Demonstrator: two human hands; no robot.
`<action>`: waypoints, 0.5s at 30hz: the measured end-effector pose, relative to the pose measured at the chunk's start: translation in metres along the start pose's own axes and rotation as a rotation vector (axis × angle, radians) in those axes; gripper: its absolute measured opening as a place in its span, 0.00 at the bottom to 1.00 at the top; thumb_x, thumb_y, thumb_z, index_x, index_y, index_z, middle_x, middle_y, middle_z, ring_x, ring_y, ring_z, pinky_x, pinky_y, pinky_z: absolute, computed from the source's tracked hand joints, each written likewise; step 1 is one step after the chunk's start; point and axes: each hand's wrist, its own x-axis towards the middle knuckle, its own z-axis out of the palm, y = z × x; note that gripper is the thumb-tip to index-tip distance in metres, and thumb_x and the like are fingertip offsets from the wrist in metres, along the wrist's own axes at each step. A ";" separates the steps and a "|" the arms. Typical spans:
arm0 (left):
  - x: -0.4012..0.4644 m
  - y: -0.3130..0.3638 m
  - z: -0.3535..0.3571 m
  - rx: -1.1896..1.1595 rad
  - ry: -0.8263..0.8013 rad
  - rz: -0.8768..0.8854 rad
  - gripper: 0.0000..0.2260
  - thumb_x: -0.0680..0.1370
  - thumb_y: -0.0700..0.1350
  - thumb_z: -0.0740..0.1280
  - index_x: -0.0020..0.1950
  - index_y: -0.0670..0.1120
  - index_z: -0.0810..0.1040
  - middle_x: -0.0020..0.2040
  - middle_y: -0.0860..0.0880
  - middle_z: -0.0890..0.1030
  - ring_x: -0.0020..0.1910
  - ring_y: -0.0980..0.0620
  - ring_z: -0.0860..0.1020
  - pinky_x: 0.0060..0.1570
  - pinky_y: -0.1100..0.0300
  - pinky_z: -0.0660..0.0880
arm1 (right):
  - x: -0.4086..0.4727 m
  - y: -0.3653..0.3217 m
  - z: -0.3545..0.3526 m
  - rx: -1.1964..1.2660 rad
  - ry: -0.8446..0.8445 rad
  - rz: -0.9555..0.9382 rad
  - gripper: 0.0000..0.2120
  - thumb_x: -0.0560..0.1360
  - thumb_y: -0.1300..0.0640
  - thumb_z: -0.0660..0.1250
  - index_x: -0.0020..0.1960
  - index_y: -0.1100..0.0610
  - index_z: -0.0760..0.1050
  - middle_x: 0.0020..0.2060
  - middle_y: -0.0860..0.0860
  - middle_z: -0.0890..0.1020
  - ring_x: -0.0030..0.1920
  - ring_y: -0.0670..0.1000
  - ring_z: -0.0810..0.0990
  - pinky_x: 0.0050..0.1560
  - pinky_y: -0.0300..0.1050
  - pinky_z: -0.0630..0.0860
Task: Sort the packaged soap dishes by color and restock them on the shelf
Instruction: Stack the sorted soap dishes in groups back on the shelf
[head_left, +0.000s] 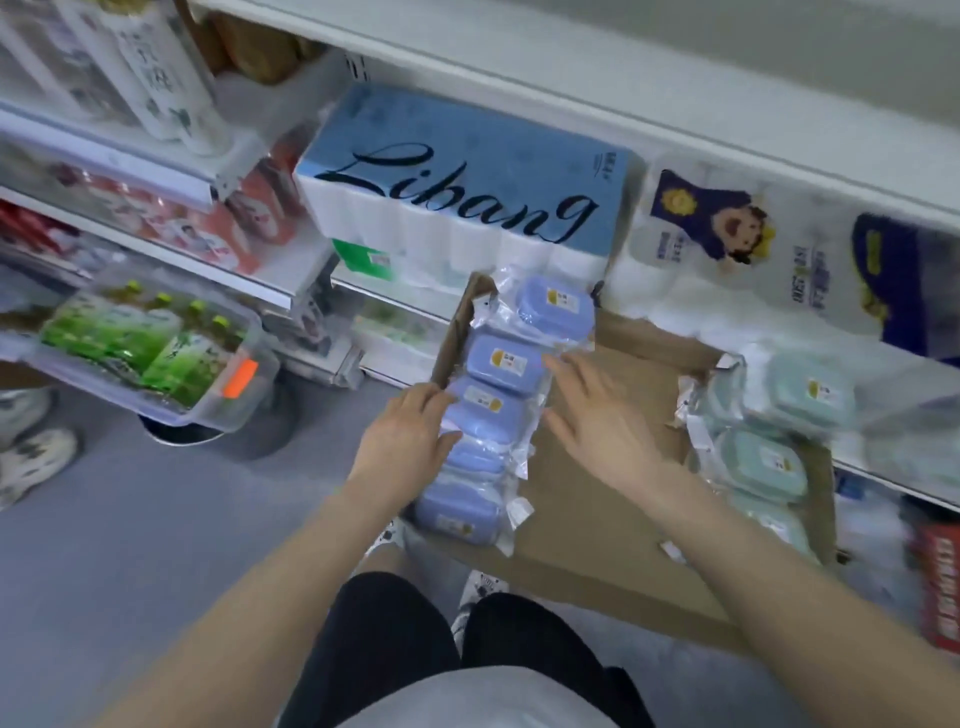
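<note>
Both hands flank the blue soap dishes (491, 400) in the cardboard box (613, 467), left hand (405, 441) flat against the row, right hand (597, 415) spread open, seemingly to square it up; row runs toward the shelf (571, 67), green soap dishes (769, 441) sorted apart at right
</note>
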 end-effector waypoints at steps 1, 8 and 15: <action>-0.014 0.001 0.012 -0.015 -0.077 -0.027 0.18 0.72 0.47 0.74 0.60 0.46 0.77 0.58 0.45 0.77 0.52 0.40 0.78 0.43 0.48 0.80 | -0.001 -0.005 0.012 0.040 -0.077 0.026 0.29 0.77 0.55 0.68 0.75 0.59 0.64 0.70 0.62 0.70 0.66 0.65 0.72 0.60 0.58 0.74; -0.056 -0.002 0.045 0.000 -0.331 -0.027 0.20 0.66 0.43 0.77 0.58 0.45 0.80 0.57 0.45 0.80 0.55 0.42 0.79 0.53 0.51 0.79 | 0.036 -0.019 0.080 0.147 -0.385 0.120 0.35 0.79 0.42 0.63 0.79 0.56 0.53 0.71 0.58 0.65 0.70 0.61 0.66 0.67 0.54 0.66; -0.063 -0.005 0.055 0.063 -0.346 0.044 0.21 0.64 0.45 0.78 0.54 0.44 0.81 0.52 0.45 0.81 0.52 0.43 0.80 0.55 0.54 0.76 | 0.042 -0.019 0.103 0.153 -0.322 0.144 0.39 0.73 0.36 0.66 0.76 0.54 0.58 0.64 0.57 0.74 0.64 0.61 0.70 0.66 0.52 0.65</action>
